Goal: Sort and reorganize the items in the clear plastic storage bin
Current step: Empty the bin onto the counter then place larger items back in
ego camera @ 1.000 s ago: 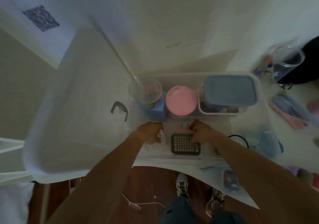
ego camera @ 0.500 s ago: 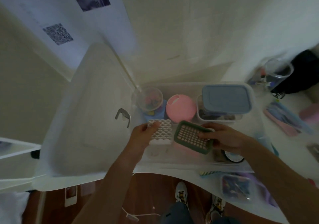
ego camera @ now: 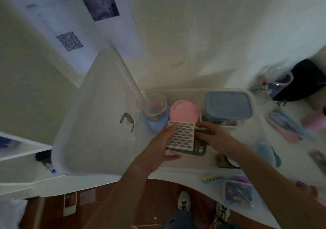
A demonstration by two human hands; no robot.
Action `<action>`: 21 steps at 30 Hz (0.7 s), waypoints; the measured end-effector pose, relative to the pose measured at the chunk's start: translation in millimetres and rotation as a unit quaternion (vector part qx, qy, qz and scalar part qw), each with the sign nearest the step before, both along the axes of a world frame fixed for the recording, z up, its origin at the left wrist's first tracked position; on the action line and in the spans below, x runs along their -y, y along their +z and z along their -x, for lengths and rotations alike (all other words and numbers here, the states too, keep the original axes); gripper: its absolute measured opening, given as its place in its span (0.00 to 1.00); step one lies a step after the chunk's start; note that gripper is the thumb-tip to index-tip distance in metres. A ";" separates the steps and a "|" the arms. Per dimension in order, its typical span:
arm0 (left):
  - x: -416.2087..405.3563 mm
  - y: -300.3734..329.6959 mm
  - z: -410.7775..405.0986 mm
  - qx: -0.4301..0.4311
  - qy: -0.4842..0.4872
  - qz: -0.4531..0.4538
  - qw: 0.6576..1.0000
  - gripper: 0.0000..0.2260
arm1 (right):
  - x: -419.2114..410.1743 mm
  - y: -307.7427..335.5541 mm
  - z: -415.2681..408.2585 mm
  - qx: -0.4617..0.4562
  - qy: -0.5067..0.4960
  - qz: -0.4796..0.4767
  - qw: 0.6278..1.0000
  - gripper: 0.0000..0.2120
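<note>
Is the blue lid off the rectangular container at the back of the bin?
No, the blue lid sits flat on top of its clear rectangular container inside the bin.

Wavy tray [ego camera: 180, 136] atop grid tray [ego camera: 199, 147]; in bin [ego camera: 254, 105]

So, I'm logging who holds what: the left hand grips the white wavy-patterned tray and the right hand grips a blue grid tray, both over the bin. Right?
Not quite. The head view shows the right hand gripping a green grid tray, not a blue one. The rest holds: the left hand grips the white wavy-patterned tray, both over the bin.
</note>
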State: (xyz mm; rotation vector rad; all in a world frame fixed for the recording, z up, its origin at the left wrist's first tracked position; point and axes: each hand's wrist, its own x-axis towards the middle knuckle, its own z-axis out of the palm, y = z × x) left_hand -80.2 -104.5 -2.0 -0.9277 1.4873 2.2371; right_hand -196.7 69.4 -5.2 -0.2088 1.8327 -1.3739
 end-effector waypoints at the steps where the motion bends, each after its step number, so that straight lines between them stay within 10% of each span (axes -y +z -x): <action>1: -2.1 1.5 -0.4 -0.009 -0.001 0.026 1.000 0.26 | 3.6 3.1 -2.9 0.025 -0.024 0.023 0.999 0.08; 5: -10.4 3.8 0.0 -0.029 -0.006 0.134 0.991 0.11 | 7.9 3.5 -10.2 0.103 -0.104 0.050 0.988 0.11; 10: -13.9 -3.5 -2.5 -0.030 0.014 0.137 0.990 0.14 | 12.5 -1.4 -17.2 -0.071 -0.034 0.017 0.997 0.14; 21: 26.1 -5.5 -11.3 -0.012 -0.031 0.123 0.992 0.21 | 0.9 -6.3 -3.0 0.182 -0.167 0.114 0.962 0.13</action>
